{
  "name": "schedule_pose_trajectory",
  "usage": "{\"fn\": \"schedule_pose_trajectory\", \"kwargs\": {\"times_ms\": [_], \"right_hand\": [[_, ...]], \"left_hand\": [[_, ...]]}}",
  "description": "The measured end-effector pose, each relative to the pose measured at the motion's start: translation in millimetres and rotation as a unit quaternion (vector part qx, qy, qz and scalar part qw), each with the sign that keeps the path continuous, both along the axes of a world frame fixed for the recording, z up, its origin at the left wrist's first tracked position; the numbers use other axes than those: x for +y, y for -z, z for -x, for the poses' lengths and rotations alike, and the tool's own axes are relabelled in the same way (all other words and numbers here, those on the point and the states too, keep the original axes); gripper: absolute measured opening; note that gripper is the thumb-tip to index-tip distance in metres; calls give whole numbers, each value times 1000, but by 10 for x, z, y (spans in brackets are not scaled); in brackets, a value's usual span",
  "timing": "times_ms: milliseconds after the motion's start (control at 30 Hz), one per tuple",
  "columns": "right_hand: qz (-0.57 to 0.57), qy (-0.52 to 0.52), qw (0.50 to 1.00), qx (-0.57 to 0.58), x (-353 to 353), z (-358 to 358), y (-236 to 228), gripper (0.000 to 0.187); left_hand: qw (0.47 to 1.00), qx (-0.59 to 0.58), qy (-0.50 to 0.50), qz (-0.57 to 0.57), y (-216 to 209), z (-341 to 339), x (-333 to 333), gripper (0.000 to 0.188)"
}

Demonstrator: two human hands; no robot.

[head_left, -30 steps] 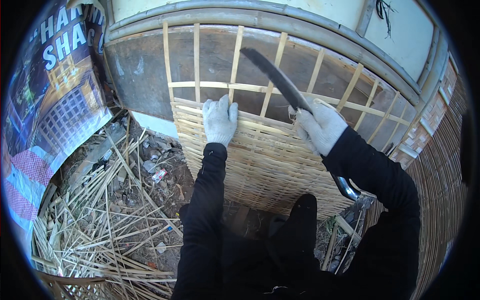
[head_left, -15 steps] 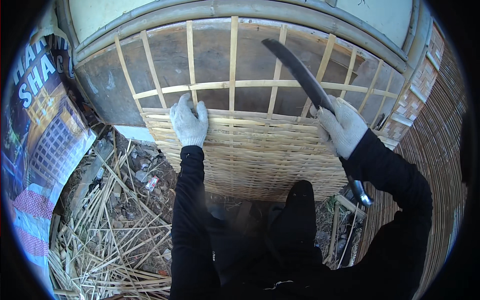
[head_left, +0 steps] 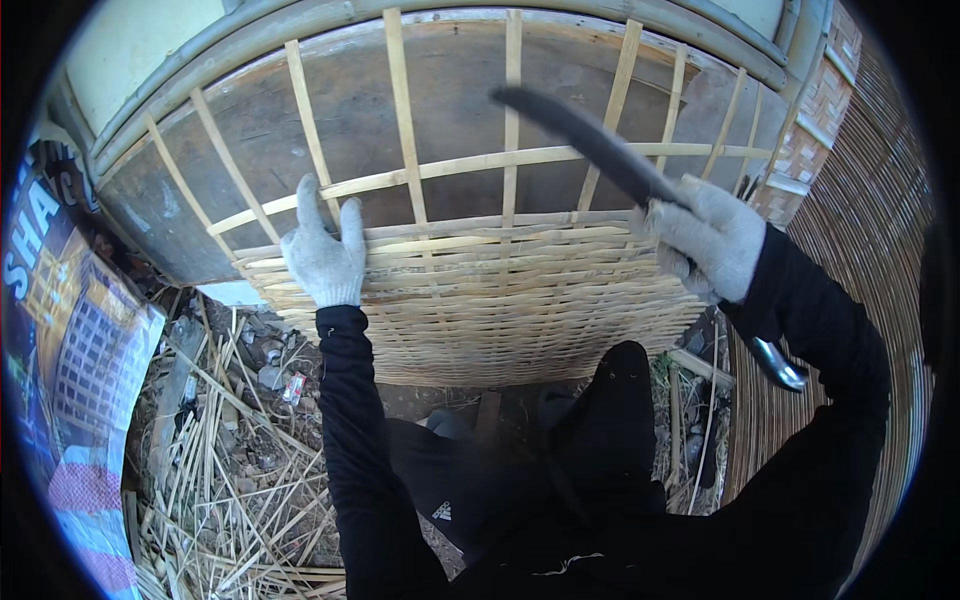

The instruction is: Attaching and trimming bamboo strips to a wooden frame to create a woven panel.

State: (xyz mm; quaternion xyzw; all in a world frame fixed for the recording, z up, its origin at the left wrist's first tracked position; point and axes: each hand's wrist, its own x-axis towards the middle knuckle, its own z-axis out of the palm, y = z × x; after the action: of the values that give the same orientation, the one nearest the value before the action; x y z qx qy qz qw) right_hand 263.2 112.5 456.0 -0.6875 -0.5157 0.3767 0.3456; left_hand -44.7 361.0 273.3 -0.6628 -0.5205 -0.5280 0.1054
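Observation:
My right hand (head_left: 715, 238), in a pale knit glove, is closed around a machete (head_left: 592, 142). Its dark curved blade slants up and left over the upright bamboo strips (head_left: 403, 110), and a shiny handle end shows below the wrist. My left hand (head_left: 328, 262), gloved too, rests at the top edge of a woven bamboo panel (head_left: 480, 320). Its index finger and thumb are spread, the fingertip beside an upright strip and the left part of a loose crosswise strip (head_left: 460, 167). This strip threads through the uprights above the dense weave, with a gap between.
Dark boards (head_left: 350, 75) stand behind the uprights under a bamboo rail (head_left: 270, 35). Loose bamboo slivers (head_left: 220, 470) litter the ground at lower left, beside a printed banner (head_left: 90, 350). A slatted bamboo screen (head_left: 850, 230) stands at right. My knee (head_left: 625, 385) is close below the panel.
My left hand has shifted left along the panel's top edge, its index finger reaching up near the crosswise strip. The machete stays in my right hand, its blade tilted a little flatter. The view has shifted.

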Motion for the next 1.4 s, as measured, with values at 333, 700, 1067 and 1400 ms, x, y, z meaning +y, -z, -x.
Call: {"fn": "schedule_pose_trajectory", "kwargs": {"times_ms": [333,700,1067,1400], "right_hand": [[-35,72,997,12,-95,91,52,26],[-148,52,987,-18,-315,-32,227,40],[-16,132,989,71,-696,-776,290,25],[-34,67,990,120,-803,-889,452,22]], "left_hand": [[999,-50,16,-2,160,31,145,56],[993,-77,80,-50,231,55,171,55],[994,-87,-6,-68,246,-50,246,44],[995,-86,17,-54,233,-31,224,47]]}}
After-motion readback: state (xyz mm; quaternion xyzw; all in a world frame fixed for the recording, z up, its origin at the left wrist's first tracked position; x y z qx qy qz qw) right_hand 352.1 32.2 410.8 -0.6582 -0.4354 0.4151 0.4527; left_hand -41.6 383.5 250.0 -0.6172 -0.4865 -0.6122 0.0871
